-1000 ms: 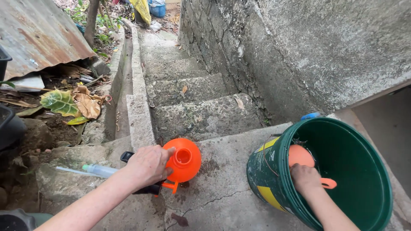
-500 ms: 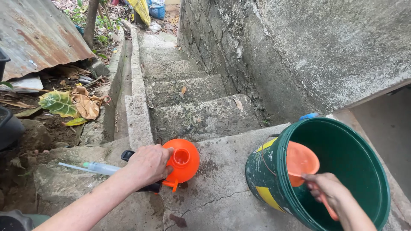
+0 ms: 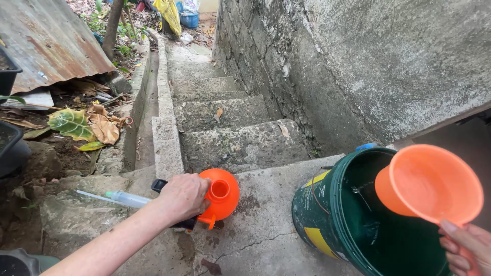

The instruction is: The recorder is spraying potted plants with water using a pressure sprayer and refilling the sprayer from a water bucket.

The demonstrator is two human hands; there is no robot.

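My left hand (image 3: 183,197) grips an orange sprayer tank (image 3: 221,195) by its side; the tank stands on the concrete landing with its round mouth open on top. A black handle end and a clear spray wand (image 3: 115,198) stick out to the left behind the hand. My right hand (image 3: 468,246) holds an orange plastic dipper (image 3: 428,183) by its handle, lifted above the rim of a dark green bucket (image 3: 319,209) with yellow patches on its side. Water lies dark inside the bucket.
Mossy concrete steps (image 3: 230,138) drop away ahead beside a rough stone wall (image 3: 368,66). A low concrete curb (image 3: 163,133) runs down the left, with dry leaves (image 3: 84,125), rusty corrugated sheet (image 3: 46,36) and a black tub (image 3: 10,148) beyond it.
My right hand has lifted the orange dipper out of the green bucket and up to the right. My left hand has stayed on the sprayer tank.
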